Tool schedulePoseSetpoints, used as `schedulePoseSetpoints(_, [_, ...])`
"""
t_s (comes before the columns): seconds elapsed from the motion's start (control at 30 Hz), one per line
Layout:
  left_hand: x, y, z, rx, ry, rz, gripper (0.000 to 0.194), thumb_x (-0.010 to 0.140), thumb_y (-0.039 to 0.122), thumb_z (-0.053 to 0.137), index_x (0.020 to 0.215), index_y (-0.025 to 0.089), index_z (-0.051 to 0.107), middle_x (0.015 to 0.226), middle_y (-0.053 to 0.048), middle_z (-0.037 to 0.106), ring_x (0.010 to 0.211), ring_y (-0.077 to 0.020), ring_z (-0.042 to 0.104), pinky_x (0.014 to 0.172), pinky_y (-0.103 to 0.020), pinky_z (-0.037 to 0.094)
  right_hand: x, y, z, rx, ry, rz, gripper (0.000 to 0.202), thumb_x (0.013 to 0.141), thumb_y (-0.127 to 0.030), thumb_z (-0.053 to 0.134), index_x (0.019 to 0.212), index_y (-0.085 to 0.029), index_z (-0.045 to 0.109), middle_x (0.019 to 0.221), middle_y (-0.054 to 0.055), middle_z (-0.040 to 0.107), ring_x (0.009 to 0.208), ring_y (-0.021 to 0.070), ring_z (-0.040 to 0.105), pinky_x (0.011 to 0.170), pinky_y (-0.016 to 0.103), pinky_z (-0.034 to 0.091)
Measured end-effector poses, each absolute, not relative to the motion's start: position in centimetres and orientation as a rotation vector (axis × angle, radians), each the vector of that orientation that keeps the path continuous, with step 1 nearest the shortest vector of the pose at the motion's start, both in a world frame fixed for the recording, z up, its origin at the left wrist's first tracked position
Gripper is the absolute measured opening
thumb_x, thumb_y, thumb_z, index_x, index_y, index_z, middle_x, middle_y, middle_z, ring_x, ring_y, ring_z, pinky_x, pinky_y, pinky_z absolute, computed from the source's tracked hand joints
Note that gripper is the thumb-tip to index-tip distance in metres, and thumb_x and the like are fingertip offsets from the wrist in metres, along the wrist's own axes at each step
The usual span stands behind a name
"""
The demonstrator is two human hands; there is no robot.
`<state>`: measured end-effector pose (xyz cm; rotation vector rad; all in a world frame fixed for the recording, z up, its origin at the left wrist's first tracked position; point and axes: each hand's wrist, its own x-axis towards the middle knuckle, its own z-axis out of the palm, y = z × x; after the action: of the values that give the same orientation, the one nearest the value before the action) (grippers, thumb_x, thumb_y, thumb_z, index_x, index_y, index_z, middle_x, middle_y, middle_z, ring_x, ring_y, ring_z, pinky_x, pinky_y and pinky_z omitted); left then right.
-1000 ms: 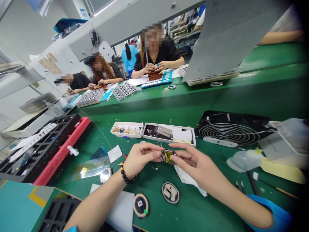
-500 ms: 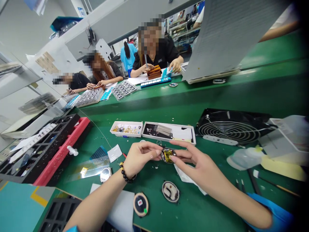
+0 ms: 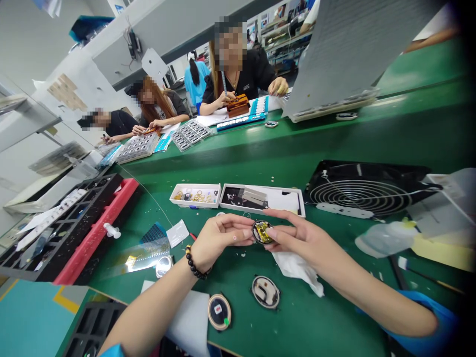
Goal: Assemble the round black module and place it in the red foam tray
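A small round watch-like part (image 3: 262,232) with a dark rim and yellow film inside is held above the green table. My left hand (image 3: 219,237) grips its left edge between thumb and fingers. My right hand (image 3: 297,233) holds its right side, the thumb lying on the yellow film and the index finger stretched above. Below the hands, an oval casing (image 3: 265,292) with a pale inside lies on the table. A round dark disc (image 3: 219,312) with a copper-coloured rim and a green dot is to its left. White tissue (image 3: 297,270) lies under my right hand.
Two white trays (image 3: 196,204) (image 3: 262,210) of small parts stand behind the hands. A black fan (image 3: 357,191) and a clear bottle (image 3: 386,239) are at the right. At the left is a black rack (image 3: 80,218) with a red bar. People work across the bench.
The camera view has shifted slightly. Both hands still hold the round part, now tilted a little differently, and more of the white tissue shows beneath my right hand.
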<state>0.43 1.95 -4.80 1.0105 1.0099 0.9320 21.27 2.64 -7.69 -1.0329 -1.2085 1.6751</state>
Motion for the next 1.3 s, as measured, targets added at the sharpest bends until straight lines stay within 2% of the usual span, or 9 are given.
schedulePoseSetpoints(0.27, [0.26, 1.85, -4.88, 1.032, 0.966, 0.923, 0.042, 0.067, 0.024, 0.092, 0.105, 0.013, 0.077, 0.1, -0.01, 0.076, 0.09, -0.0186, 0.072, 0.091, -0.036, 0.06, 21.34, 2.87, -8.39, -1.02, -1.198, 1.677, 0.079, 0.071, -0.063, 0.083, 0.132, -0.019, 0.058, 0.085, 0.007, 0.081, 0.079, 0.0265, 0.078, 0.085, 0.047, 0.065])
schedulePoseSetpoints(0.43, [0.23, 1.82, -5.07, 1.038, 0.943, 0.929, 0.04, 0.069, 0.023, 0.091, 0.105, 0.014, 0.077, 0.1, -0.009, 0.076, 0.089, -0.0172, 0.072, 0.088, -0.033, 0.061, 21.37, 2.78, -7.99, -1.02, -1.218, 1.686, 0.079, 0.071, -0.062, 0.082, 0.133, -0.02, 0.057, 0.091, 0.009, 0.082, 0.081, 0.0268, 0.078, 0.088, 0.046, 0.064])
schedulePoseSetpoints(0.63, [0.41, 1.77, -4.91, 1.042, 0.933, 0.944, 0.035, 0.07, 0.024, 0.09, 0.101, 0.014, 0.078, 0.096, -0.008, 0.076, 0.086, -0.0155, 0.072, 0.084, -0.03, 0.062, 21.4, 2.69, -7.82, -1.016, -1.235, 1.641, 0.073, 0.069, -0.065, 0.083, 0.125, -0.022, 0.064, 0.082, 0.007, 0.081, 0.082, 0.0287, 0.078, 0.086, 0.046, 0.065])
schedulePoseSetpoints(0.83, [0.55, 1.62, -4.79, 1.088, 0.965, 0.959, 0.036, 0.071, 0.03, 0.09, 0.1, 0.013, 0.077, 0.097, -0.009, 0.077, 0.084, -0.0172, 0.073, 0.086, -0.035, 0.062, 21.43, 2.76, -8.02, -1.011, -1.263, 1.629, 0.068, 0.07, -0.065, 0.082, 0.122, -0.024, 0.067, 0.087, 0.007, 0.081, 0.081, 0.028, 0.077, 0.087, 0.045, 0.065])
schedulePoseSetpoints(1.1, [0.64, 1.42, -4.6, 1.176, 0.982, 0.981, 0.033, 0.075, 0.032, 0.087, 0.101, 0.014, 0.077, 0.097, -0.008, 0.077, 0.085, -0.016, 0.072, 0.082, -0.029, 0.062, 21.44, 2.72, -8.49, -0.988, -1.228, 1.657, 0.063, 0.073, -0.061, 0.083, 0.121, -0.026, 0.065, 0.096, 0.007, 0.081, 0.085, 0.0265, 0.077, 0.088, 0.042, 0.064])
schedulePoseSetpoints(1.3, [0.39, 1.34, -4.89, 1.286, 1.026, 0.968, 0.036, 0.078, 0.031, 0.085, 0.109, 0.016, 0.075, 0.099, -0.008, 0.074, 0.093, -0.0182, 0.07, 0.086, -0.031, 0.06, 21.36, 2.57, -8.45, -0.97, -1.228, 1.656, 0.062, 0.074, -0.06, 0.082, 0.122, -0.026, 0.064, 0.099, 0.007, 0.081, 0.089, 0.0251, 0.077, 0.088, 0.038, 0.063])
